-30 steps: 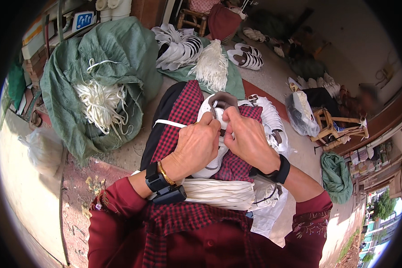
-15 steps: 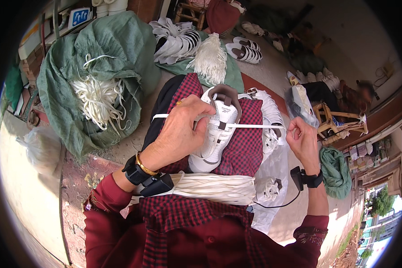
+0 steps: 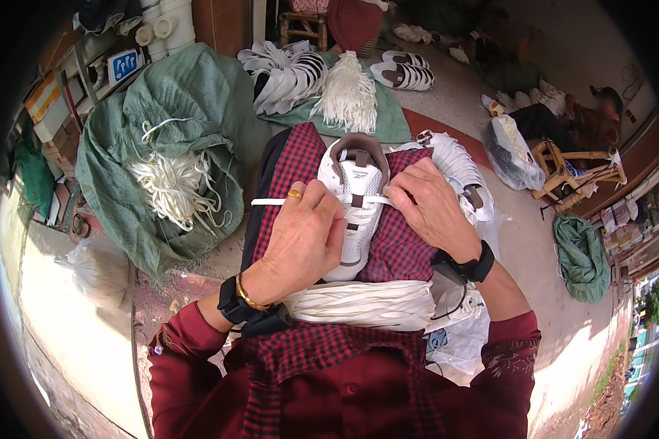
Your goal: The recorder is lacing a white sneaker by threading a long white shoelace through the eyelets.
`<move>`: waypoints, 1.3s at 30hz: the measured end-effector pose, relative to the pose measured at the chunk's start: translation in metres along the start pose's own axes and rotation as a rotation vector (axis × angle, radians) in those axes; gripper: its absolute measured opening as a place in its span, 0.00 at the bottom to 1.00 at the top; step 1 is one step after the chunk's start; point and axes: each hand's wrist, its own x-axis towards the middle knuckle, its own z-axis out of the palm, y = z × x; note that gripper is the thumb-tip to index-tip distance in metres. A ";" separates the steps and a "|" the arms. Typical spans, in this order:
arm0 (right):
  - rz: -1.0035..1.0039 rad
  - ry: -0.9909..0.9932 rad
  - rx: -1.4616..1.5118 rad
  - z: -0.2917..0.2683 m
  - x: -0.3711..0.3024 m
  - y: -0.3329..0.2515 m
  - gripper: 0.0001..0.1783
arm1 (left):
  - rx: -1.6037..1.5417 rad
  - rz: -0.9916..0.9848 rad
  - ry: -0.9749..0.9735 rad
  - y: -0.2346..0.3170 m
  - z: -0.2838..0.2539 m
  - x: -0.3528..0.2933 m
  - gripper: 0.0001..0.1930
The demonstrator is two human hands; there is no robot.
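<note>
White low-top sneaker [image 3: 354, 245], toe toward the person, lying on a red-and-black checked apron [image 3: 406, 252]. 1 flat white shoelace [image 3: 375, 199] already crosses its tongue [image 3: 373, 181]; no knot shows, and other rows are too small to judge. The left hand [image 3: 300, 227], fingers curled closed, grips the shoelace left of the sneaker; the right hand [image 3: 428, 205] pinches it right of the sneaker. Dark lettering [image 3: 359, 173] and an emblem mark the tongue.

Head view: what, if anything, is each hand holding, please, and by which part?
The right hand pinches the white lace just right of the shoe; the left hand covers its left stretch, grip hidden.
</note>
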 end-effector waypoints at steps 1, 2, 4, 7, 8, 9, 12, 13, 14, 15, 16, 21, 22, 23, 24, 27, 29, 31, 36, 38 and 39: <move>0.014 0.012 0.008 0.003 0.001 -0.001 0.16 | 0.004 0.010 -0.017 0.002 -0.007 0.004 0.07; 0.066 -0.002 0.072 0.005 0.001 -0.003 0.17 | -0.176 -0.149 -0.127 0.003 -0.016 0.008 0.06; 0.096 0.022 0.147 0.010 0.000 -0.003 0.21 | -0.552 -0.343 -0.252 -0.007 -0.021 0.008 0.02; 0.168 0.038 0.237 0.020 -0.003 -0.005 0.22 | -0.643 -0.439 -0.315 -0.004 -0.036 0.019 0.05; 0.177 0.077 0.327 0.025 -0.003 -0.004 0.23 | -0.681 -0.442 -0.248 -0.005 -0.037 0.019 0.09; 0.189 0.094 0.340 0.026 -0.004 -0.001 0.23 | -0.667 -0.440 -0.270 -0.004 -0.038 0.021 0.09; 0.367 0.054 0.463 0.018 -0.010 0.010 0.22 | -0.793 -0.431 -0.127 -0.003 -0.045 0.027 0.12; 0.361 0.059 0.467 0.013 -0.013 0.011 0.22 | -0.786 -0.429 -0.126 -0.004 -0.047 0.028 0.12; 0.359 0.087 0.440 0.008 -0.016 0.011 0.21 | -0.788 -0.427 -0.132 -0.006 -0.049 0.028 0.11; 0.356 0.115 0.413 0.004 -0.019 0.013 0.21 | -0.791 -0.424 -0.137 -0.010 -0.051 0.028 0.11; 0.375 0.134 0.349 -0.002 -0.027 0.020 0.21 | -0.824 -0.473 -0.172 -0.014 -0.053 0.027 0.11; 0.498 0.148 0.305 -0.023 -0.053 0.043 0.23 | -0.689 -0.350 -0.200 -0.030 -0.045 0.020 0.12; 0.505 0.126 0.313 -0.022 -0.056 0.042 0.23 | -0.453 -0.273 -0.196 -0.029 -0.043 0.020 0.13; 0.499 0.135 0.317 -0.021 -0.057 0.039 0.23 | -0.216 -0.197 -0.189 -0.028 -0.042 0.022 0.13; 0.506 0.116 0.326 -0.019 -0.059 0.036 0.23 | -0.102 -0.123 -0.125 -0.033 -0.036 0.021 0.12; 0.499 0.117 0.353 -0.015 -0.060 0.033 0.22 | -0.202 -0.204 -0.060 -0.037 -0.031 0.016 0.08; 0.533 0.132 0.407 -0.010 -0.063 0.039 0.22 | -0.134 -0.168 -0.032 -0.032 -0.030 0.016 0.06; 0.558 0.114 0.420 -0.006 -0.066 0.041 0.22 | -0.145 -0.134 -0.025 -0.030 -0.031 0.017 0.06; 0.544 0.158 0.448 0.005 -0.075 0.043 0.22 | -0.934 -0.468 -0.329 -0.039 -0.044 0.019 0.05; 0.543 0.157 0.460 0.009 -0.077 0.045 0.22 | -1.054 -0.490 -0.401 -0.033 -0.046 0.021 0.09; 0.540 0.153 0.463 0.010 -0.078 0.047 0.22 | -1.181 -0.508 -0.469 -0.028 -0.046 0.023 0.13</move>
